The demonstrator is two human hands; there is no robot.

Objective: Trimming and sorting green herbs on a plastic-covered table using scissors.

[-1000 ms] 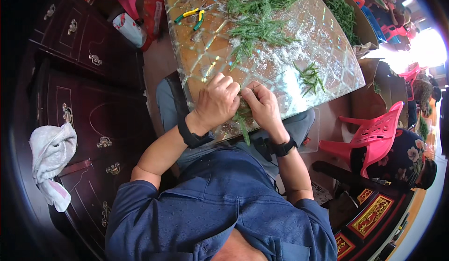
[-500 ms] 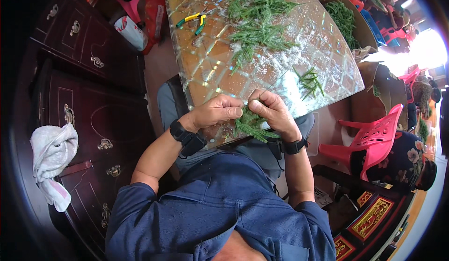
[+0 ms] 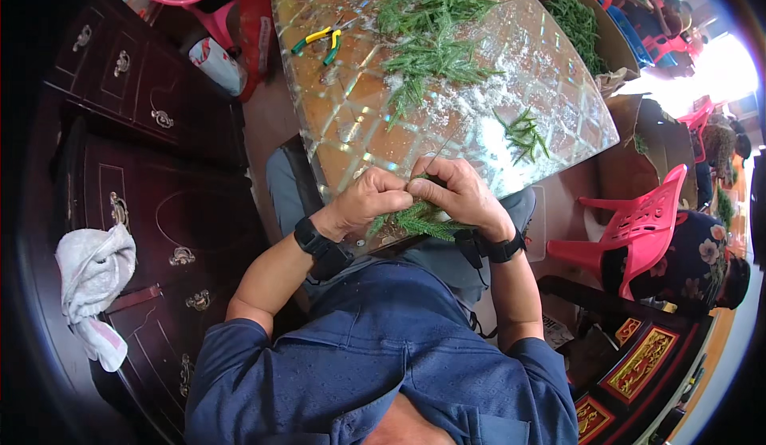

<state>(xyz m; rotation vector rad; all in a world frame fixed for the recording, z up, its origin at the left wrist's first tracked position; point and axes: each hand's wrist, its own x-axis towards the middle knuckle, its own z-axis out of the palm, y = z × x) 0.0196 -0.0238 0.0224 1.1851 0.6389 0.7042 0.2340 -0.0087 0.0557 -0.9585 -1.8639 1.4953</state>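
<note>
My left hand (image 3: 369,202) and my right hand (image 3: 457,193) meet at the near edge of the table, both closed in a pinch with thumbs almost touching. Between and below them hangs a green artificial pine sprig (image 3: 423,220), its needles spreading under both palms. A thin stem or wire rises from the fingers of the right hand. Exactly where the fingertips grip is partly hidden. Beyond the hands, a loose pine sprig (image 3: 523,135) lies to the right, and a heap of pine sprigs (image 3: 437,50) runs toward the far side.
White flakes dust the glass-topped table (image 3: 343,118). Yellow-and-green pliers (image 3: 325,43) lie at its far left. At the far right a cardboard box (image 3: 618,42) holds more greenery. A pink chair (image 3: 638,217) stands on the right; dark drawers (image 3: 152,181) line the left.
My hands have drawn closer together, the left turning its knuckles upward. Needles of the sprig now show below the left hand too. The whole view has shifted slightly.
</note>
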